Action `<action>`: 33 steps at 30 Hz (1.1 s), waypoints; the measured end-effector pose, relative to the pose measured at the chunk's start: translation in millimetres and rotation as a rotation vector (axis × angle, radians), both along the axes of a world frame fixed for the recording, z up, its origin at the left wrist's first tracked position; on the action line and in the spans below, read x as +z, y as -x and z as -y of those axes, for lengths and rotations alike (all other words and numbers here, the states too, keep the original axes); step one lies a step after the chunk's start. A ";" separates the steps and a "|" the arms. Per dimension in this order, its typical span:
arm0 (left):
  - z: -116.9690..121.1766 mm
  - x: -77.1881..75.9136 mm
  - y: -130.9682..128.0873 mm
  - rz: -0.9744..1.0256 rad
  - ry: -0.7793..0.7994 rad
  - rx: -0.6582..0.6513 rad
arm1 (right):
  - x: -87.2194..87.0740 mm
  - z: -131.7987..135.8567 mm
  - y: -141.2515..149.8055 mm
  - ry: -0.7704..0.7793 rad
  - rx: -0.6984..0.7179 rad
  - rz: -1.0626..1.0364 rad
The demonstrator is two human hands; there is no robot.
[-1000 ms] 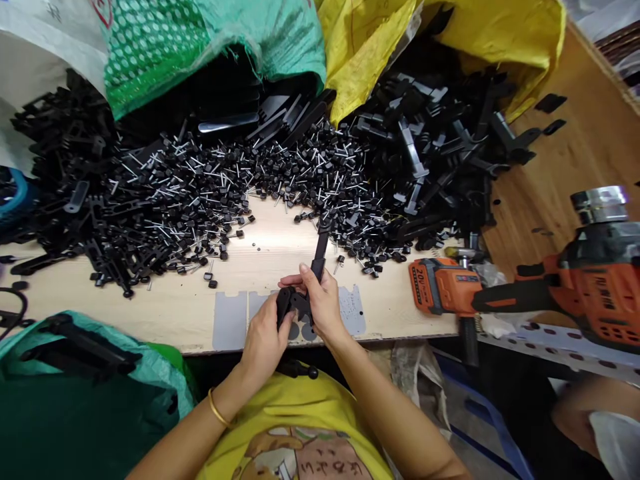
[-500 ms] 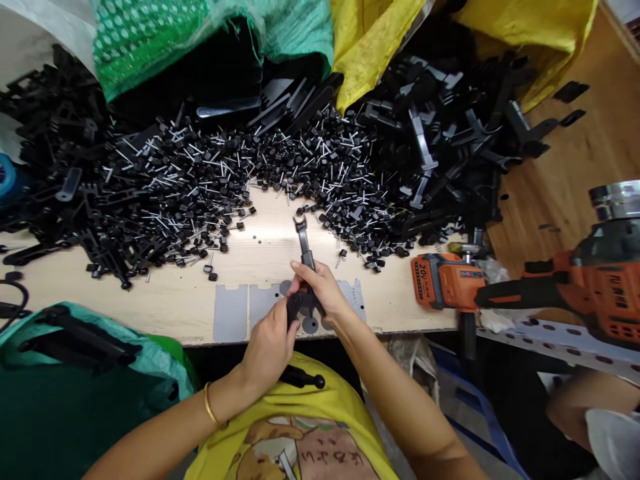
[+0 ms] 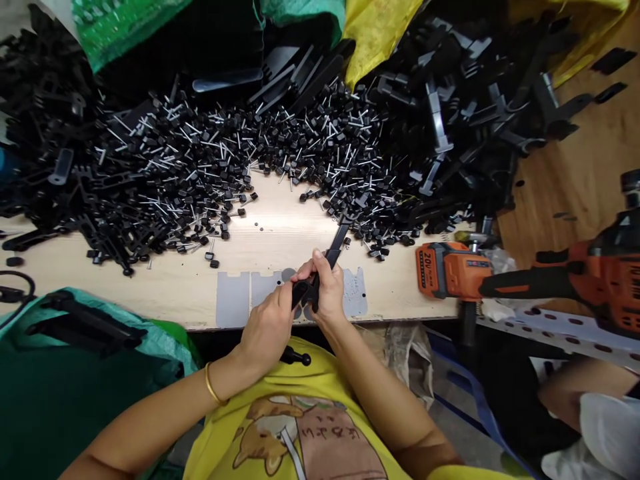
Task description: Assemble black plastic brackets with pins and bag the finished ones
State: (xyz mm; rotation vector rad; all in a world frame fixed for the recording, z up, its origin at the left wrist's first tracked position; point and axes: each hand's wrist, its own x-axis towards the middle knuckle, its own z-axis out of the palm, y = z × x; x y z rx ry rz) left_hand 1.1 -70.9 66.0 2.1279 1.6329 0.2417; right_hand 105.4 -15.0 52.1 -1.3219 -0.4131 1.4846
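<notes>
My right hand (image 3: 327, 293) is closed around a long black plastic clamp arm (image 3: 339, 243), its forked end pointing up and right toward the small parts. My left hand (image 3: 267, 327) is closed on a black plastic rod piece (image 3: 299, 359); a ball end sticks out below that hand. Both hands meet over the table's front edge, where the two black pieces touch or overlap at the fingers. The exact joint between them is partly hidden. Grey flat pads (image 3: 233, 300) lie on the table under and beside the hands.
Heaped black knobs with metal pins (image 3: 200, 167) curve across the table (image 3: 280, 230). Black brackets (image 3: 440, 120) pile at right, black slotted parts (image 3: 107, 233) at left. An orange cordless tool (image 3: 453, 270) lies right; a green sack (image 3: 75, 400) hangs at front left. Another person sits at right.
The clamp arm in my right hand has tilted to the right and turned, and my right thumb now lies along it. The view has shifted slightly.
</notes>
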 end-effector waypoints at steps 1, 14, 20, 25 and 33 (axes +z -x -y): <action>-0.4 1.0 -0.4 -0.005 -0.001 0.001 | -0.4 2.0 1.7 -0.012 -0.039 0.004; -10.1 1.1 -0.9 0.050 0.127 -0.027 | -4.3 3.4 4.5 -0.004 -0.143 0.002; -59.0 -8.0 34.5 0.036 0.176 -0.243 | -19.8 2.1 -45.3 -0.065 0.073 -0.034; -82.6 -25.6 47.6 -0.111 0.001 -0.354 | -26.0 -41.0 -120.9 -0.046 0.219 0.156; -76.4 -20.9 47.6 -0.079 -0.007 -0.395 | -0.5 -24.3 -92.2 -0.475 0.773 1.030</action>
